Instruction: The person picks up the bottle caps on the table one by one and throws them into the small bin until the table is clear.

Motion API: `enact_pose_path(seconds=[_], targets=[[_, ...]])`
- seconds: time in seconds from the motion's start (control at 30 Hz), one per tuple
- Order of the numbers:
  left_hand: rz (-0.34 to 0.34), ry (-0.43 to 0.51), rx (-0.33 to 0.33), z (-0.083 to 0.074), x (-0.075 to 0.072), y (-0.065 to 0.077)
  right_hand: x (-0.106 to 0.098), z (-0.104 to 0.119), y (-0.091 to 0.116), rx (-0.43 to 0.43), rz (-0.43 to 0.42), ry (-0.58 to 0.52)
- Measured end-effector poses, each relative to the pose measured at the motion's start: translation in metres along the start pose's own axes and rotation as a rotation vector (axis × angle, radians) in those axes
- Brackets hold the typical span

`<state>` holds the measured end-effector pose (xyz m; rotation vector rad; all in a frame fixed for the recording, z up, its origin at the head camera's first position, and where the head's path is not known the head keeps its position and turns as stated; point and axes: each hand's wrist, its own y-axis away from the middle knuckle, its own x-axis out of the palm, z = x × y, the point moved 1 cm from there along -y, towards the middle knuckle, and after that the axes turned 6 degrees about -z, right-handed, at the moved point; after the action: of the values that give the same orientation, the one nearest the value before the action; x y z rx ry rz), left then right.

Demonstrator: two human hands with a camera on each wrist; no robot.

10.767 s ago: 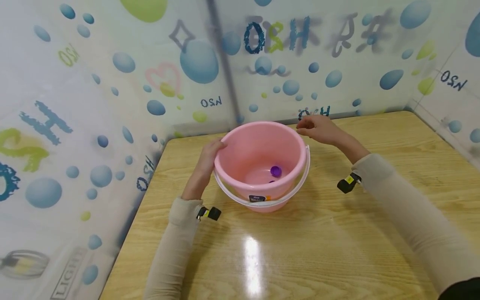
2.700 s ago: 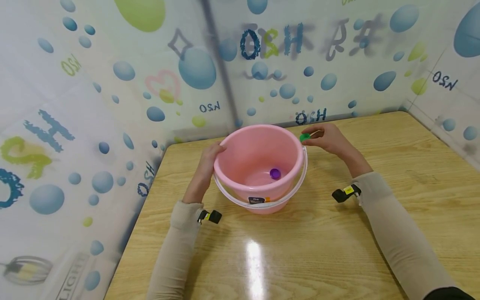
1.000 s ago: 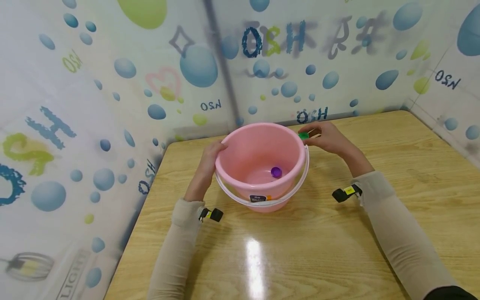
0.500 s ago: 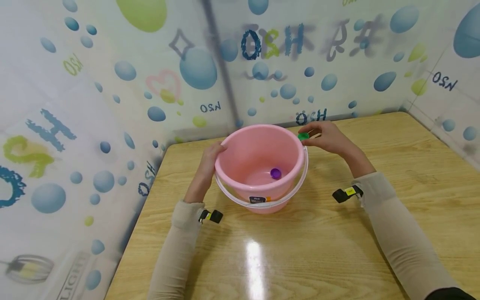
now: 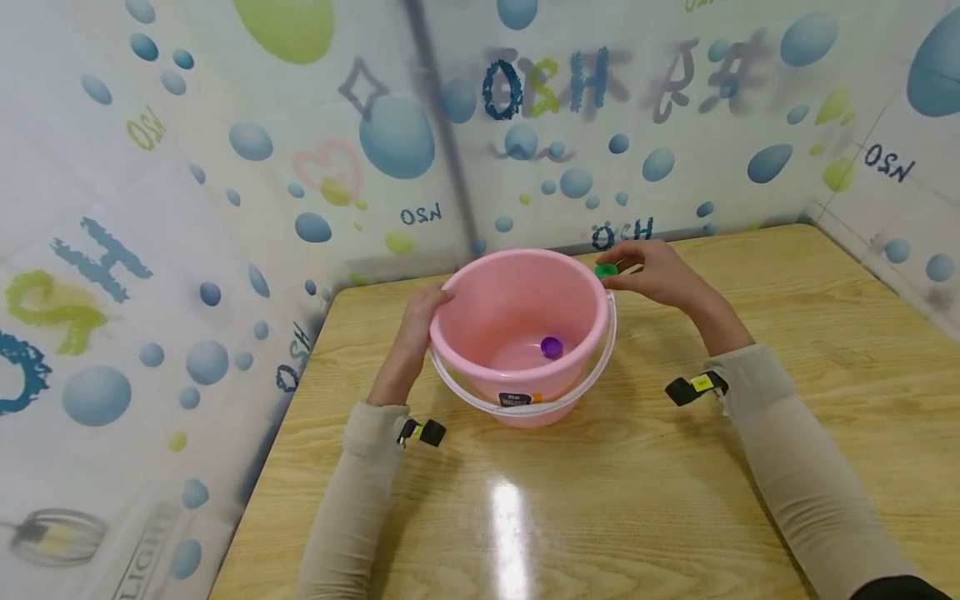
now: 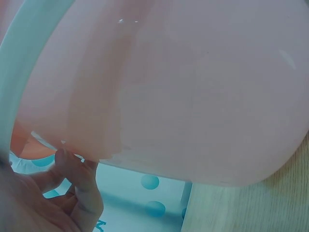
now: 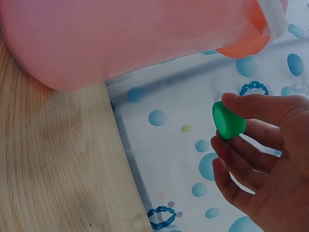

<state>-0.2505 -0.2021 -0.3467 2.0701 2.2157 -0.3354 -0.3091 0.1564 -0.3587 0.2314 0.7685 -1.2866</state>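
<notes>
A pink bucket (image 5: pixel 517 321) with a white handle (image 5: pixel 558 402) stands on the table. My left hand (image 5: pixel 417 323) grips its left rim, thumb over the edge; in the left wrist view the curled fingers (image 6: pixel 84 193) are at the rim beside the handle. Just outside the right rim, my right hand (image 5: pixel 651 271) pinches a small green plastic cap (image 5: pixel 606 271). The right wrist view has this green cap (image 7: pixel 228 120) between thumb and fingertips, the other fingers loosely bent. On the bucket's floor lies a small purple cap (image 5: pixel 551 347).
The wooden table (image 5: pixel 600 500) runs around the bucket, with a bright reflection near its front. A patterned sheet with blue drops (image 5: pixel 397 137) hangs behind and to the left, close to the table's back edge.
Earliest, my right hand hung near the right rim with no cap visible; since then it has come to pinch the green cap. Lately it has shifted slightly left. My left hand stays on the rim.
</notes>
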Motion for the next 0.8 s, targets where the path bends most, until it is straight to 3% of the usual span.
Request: enact_pose_path(seconds=[0.33, 0.8], targets=[[-0.020, -0.002, 0.016, 0.0006, 0.0002, -0.0003, -0.0009, 0.0029, 0.0011, -0.014, 0.010, -0.017], [0.010, 0.011, 0.006, 0.0000, -0.0008, 0.0003, -0.0055, 0.0089, 0.0027, -0.044, -0.003, -0.021]])
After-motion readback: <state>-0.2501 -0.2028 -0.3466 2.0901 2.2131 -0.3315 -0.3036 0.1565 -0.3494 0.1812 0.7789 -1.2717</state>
